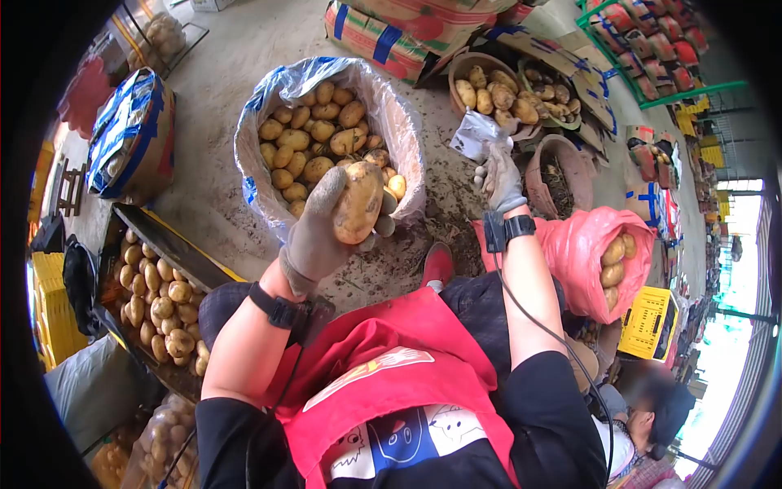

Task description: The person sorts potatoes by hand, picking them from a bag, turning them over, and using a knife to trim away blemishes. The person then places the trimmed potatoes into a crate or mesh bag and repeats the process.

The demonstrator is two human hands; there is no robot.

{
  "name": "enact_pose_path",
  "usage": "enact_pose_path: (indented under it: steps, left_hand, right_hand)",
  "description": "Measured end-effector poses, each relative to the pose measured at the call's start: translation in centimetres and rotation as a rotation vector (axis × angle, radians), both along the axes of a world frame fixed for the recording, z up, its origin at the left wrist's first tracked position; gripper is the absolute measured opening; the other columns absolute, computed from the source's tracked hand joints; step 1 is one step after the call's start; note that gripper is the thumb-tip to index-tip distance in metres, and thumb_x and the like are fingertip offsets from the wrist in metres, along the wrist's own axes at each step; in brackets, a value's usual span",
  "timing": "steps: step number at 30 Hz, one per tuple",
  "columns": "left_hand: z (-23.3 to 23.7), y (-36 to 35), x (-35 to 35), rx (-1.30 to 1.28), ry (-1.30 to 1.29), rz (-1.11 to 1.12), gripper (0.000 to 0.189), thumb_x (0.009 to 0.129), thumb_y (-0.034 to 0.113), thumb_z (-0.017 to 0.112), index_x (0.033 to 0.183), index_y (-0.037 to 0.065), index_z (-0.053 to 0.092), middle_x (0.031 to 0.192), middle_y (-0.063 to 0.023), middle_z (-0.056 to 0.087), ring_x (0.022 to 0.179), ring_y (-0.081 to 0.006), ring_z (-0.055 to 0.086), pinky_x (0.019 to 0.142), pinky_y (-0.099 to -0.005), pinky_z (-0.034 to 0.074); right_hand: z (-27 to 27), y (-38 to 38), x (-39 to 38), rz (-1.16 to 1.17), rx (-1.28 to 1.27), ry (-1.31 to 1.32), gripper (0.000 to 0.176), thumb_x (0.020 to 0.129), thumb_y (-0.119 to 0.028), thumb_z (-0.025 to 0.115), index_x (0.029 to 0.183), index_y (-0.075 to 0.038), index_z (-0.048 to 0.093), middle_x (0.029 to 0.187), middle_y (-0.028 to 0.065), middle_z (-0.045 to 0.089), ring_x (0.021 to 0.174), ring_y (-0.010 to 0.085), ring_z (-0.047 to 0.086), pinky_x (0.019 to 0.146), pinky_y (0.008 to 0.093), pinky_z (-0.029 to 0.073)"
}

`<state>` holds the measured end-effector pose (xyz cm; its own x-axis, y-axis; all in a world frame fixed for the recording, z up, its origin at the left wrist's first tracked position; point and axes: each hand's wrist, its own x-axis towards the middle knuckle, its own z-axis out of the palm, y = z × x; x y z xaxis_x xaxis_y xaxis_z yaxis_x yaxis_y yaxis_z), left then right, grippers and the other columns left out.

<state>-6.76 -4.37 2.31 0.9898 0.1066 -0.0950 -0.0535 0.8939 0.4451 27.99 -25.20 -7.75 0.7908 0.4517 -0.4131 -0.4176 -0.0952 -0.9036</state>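
Note:
A large brown potato [358, 204] rests in my left hand [314, 232], the grey-gloved fingers closed around it. It is held above the near side of a container lined with clear plastic [410, 155], which is full of potatoes [305, 138]. My right hand [503, 179], also gloved, is farther right with its fingers curled. At its fingertips is a crumpled white sheet [479, 134] that it appears to grip. Whether the sheet is paper or plastic I cannot make out.
Beyond my right hand are a tub of potatoes [489, 91] and a pinkish bucket [582, 175]. A pink sack [562, 248] with potatoes lies at my right. A crate of potatoes [159, 306] stands at my left. Another person [643, 416] is at lower right.

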Motion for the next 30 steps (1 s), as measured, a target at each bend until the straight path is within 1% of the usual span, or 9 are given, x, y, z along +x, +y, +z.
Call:
enact_pose_path:
  steps: [6,9,11,16,19,22,24,26,30]
  left_hand:
    - [-0.1,-1.7,-0.9,0.962,-0.081,0.245,0.049,0.101,0.016,0.066,0.144,0.001,0.050,0.139,-0.0134,0.063,0.127,-0.0234,0.061,0.111,-0.0375,0.048]
    - [-0.4,-1.4,-1.5,-0.057,-0.017,-0.040,0.070,0.083,-0.008,0.080,0.145,0.001,0.049,0.142,-0.0116,0.061,0.131,-0.0214,0.059,0.116,-0.0361,0.043]
    - [-2.3,-1.5,-2.4,1.409,-0.333,0.358,0.068,0.086,-0.005,0.078,0.147,0.003,0.048,0.142,-0.0111,0.061,0.130,-0.0212,0.059,0.117,-0.0350,0.041]
    - [-4.7,-1.4,-3.3,0.863,-0.083,0.217,0.066,0.081,-0.011,0.080,0.140,0.002,0.052,0.134,-0.0164,0.065,0.122,-0.0289,0.065,0.106,-0.0382,0.051]
    - [-2.6,-1.3,-5.0,1.504,-0.412,0.618,0.066,0.081,-0.010,0.080,0.140,0.002,0.053,0.134,-0.0166,0.065,0.122,-0.0291,0.065,0.106,-0.0382,0.051]
    - [-4.7,-0.1,-5.4,1.273,-0.131,0.270,0.065,0.082,-0.010,0.079,0.140,0.003,0.053,0.134,-0.0167,0.065,0.121,-0.0290,0.065,0.106,-0.0385,0.052]
    - [-2.7,-1.4,-5.4,0.454,-0.273,0.112,0.069,0.084,-0.008,0.079,0.144,0.001,0.046,0.130,-0.0152,0.066,0.118,-0.0262,0.067,0.105,-0.0398,0.053]
    - [-5.1,-0.7,-5.2,1.201,-0.322,0.456,0.077,0.087,-0.002,0.080,0.150,-0.001,0.036,0.124,-0.0143,0.068,0.116,-0.0247,0.068,0.103,-0.0413,0.054]
    - [-4.5,-0.8,-5.3,1.414,-0.285,0.611,0.084,0.086,0.005,0.084,0.152,0.000,0.032,0.127,-0.0175,0.066,0.119,-0.0264,0.066,0.102,-0.0396,0.054]
  right_hand:
    - [12.5,-1.0,-15.5,0.161,0.232,-0.018,0.033,0.104,-0.035,0.060,0.114,-0.004,0.061,0.099,0.0091,0.070,0.073,0.0158,0.066,0.066,0.0302,0.058]
    - [13.4,-1.7,-20.5,0.399,0.237,-0.249,0.023,0.095,-0.017,0.055,0.110,-0.002,0.063,0.090,0.0074,0.067,0.076,0.0148,0.066,0.069,0.0297,0.057]
    - [13.9,-1.3,-23.3,0.404,0.153,-0.112,0.022,0.099,-0.021,0.056,0.103,-0.001,0.063,0.085,0.0058,0.067,0.070,0.0140,0.064,0.064,0.0309,0.055]
    - [13.0,0.4,-25.7,0.491,-0.232,-0.687,0.025,0.101,-0.028,0.060,0.090,-0.006,0.064,0.067,0.0178,0.065,0.065,0.0354,0.070,0.059,0.0454,0.052]
    - [14.1,0.8,-27.2,0.487,-0.309,-1.062,0.024,0.098,-0.027,0.061,0.088,-0.006,0.064,0.071,0.0199,0.067,0.068,0.0393,0.070,0.060,0.0469,0.052]
    - [14.7,0.9,-29.5,0.622,-0.309,-1.222,0.018,0.094,-0.023,0.063,0.087,-0.006,0.065,0.074,0.0210,0.067,0.070,0.0410,0.069,0.061,0.0472,0.053]
    - [14.9,1.0,-30.1,0.606,-0.253,-1.323,0.015,0.095,-0.020,0.064,0.088,-0.006,0.066,0.072,0.0203,0.067,0.070,0.0410,0.069,0.060,0.0466,0.053]
    - [15.6,1.5,-29.0,0.538,-0.310,-1.214,0.019,0.094,-0.024,0.064,0.086,-0.007,0.065,0.074,0.0209,0.067,0.072,0.0417,0.069,0.061,0.0486,0.053]
    - [14.0,2.1,-26.2,0.437,-0.387,-1.236,0.022,0.094,-0.028,0.064,0.084,-0.009,0.065,0.075,0.0218,0.068,0.073,0.0435,0.069,0.061,0.0523,0.054]
